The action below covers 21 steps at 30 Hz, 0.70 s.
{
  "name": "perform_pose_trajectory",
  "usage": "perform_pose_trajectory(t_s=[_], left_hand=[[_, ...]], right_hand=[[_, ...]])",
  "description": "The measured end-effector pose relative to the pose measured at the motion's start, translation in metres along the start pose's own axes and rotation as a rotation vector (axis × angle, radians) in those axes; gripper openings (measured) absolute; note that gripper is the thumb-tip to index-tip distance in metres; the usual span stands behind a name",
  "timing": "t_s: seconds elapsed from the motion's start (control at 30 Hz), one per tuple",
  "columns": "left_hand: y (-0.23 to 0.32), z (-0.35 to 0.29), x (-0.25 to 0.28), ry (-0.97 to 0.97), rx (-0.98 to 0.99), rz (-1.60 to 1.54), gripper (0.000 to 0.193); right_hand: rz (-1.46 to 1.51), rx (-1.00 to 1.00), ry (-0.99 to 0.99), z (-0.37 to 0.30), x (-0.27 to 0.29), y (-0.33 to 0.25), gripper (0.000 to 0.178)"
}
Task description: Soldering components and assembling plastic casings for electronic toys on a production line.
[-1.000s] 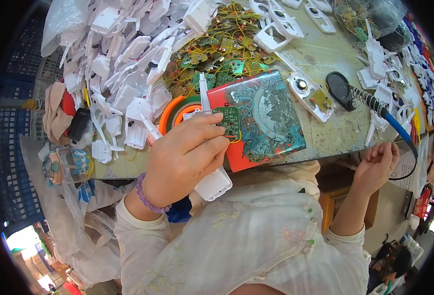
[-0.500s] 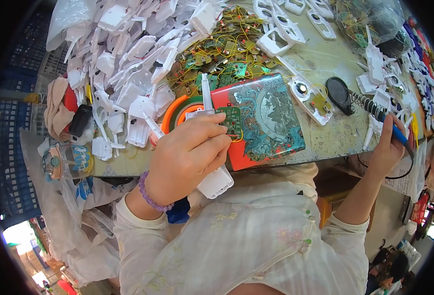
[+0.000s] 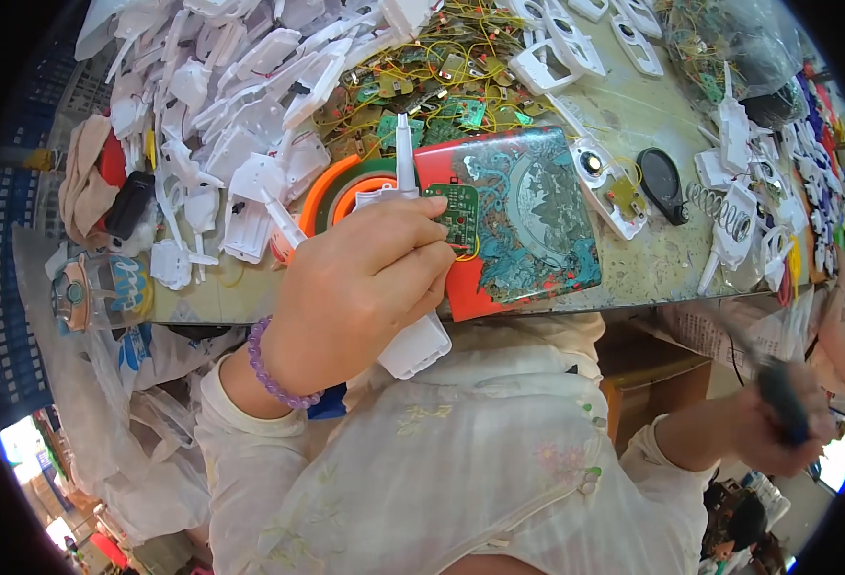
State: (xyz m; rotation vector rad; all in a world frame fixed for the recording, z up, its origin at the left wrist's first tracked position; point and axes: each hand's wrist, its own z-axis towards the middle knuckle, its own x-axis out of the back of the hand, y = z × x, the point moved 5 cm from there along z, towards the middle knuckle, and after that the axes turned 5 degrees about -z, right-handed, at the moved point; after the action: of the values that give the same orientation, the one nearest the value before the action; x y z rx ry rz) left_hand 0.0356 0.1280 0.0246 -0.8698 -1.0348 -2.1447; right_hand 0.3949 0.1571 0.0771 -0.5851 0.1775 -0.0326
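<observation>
My left hand (image 3: 370,273) is closed over a white plastic housing (image 3: 417,349), whose narrow stem sticks out beyond my fingers. The same hand pinches a small green circuit board (image 3: 461,213) at its left edge, above the red book-like cover (image 3: 537,220). A yellow wire hangs at the board's lower edge. At the lower right, off the table, my right hand (image 3: 791,436) grips a soldering iron (image 3: 780,402), blurred by motion, with its shaft pointing up and to the left. The iron's coiled stand (image 3: 724,211) holds nothing.
Many white plastic housings (image 3: 240,105) are heaped at the left. Circuit boards with yellow wires (image 3: 422,77) pile up at the back. An orange tape roll (image 3: 331,187) lies beside my left hand. An opened white housing (image 3: 606,182) sits right of the cover.
My right hand has drawn the soldering iron out of its coiled stand and swung it down and right, past the table edge. My left hand keeps its hold on the board and housing.
</observation>
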Motion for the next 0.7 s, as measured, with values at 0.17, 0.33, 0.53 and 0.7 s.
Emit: perform_pose_trajectory(t_s=[0.17,0.33,0.53,0.7], left_hand=[[-0.001,-0.001,0.001,-0.004,0.008,-0.01,0.02],[-0.002,-0.004,-0.001,-0.002,0.034,-0.034,0.018],[-0.002,-0.005,0.0,-0.003,0.012,-0.029,0.017],[-0.002,-0.004,0.0,-0.029,0.024,-0.044,0.023]], right_hand=[[0.121,0.123,-0.428,-0.029,-0.103,0.018,0.033],[0.103,0.073,-0.584,-0.033,-0.127,0.027,0.035],[0.143,0.073,-0.56,-0.031,-0.137,0.03,0.037],[0.139,0.075,-0.584,-0.032,-0.141,0.031,0.038]])
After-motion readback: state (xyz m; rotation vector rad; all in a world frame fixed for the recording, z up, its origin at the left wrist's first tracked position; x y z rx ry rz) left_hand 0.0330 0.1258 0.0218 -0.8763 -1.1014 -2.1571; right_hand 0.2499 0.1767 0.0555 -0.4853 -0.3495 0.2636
